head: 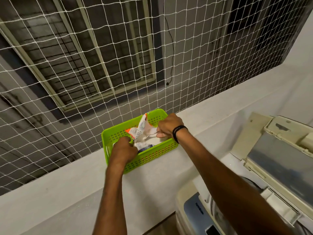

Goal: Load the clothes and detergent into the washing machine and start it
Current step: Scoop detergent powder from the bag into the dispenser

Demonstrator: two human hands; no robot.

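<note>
A lime-green perforated basket [152,154] sits on a white ledge. Inside it stands an open white detergent packet [144,127] with orange and blue print. My left hand [124,150] is closed on the packet's lower left side, inside the basket. My right hand [169,124], with a black band on the wrist, pinches a thin metal spoon [151,134] whose tip is inside the packet's mouth. The top-loading washing machine [193,209] stands at the lower right with its lid [279,150] raised. The drum is mostly hidden by my right forearm, and no clothes show.
The white ledge [67,192] runs diagonally across the view, with a white rope net [101,65] stretched above it right behind the basket. Beyond the net are a neighbouring building's windows. A white wall [301,82] rises on the right behind the machine.
</note>
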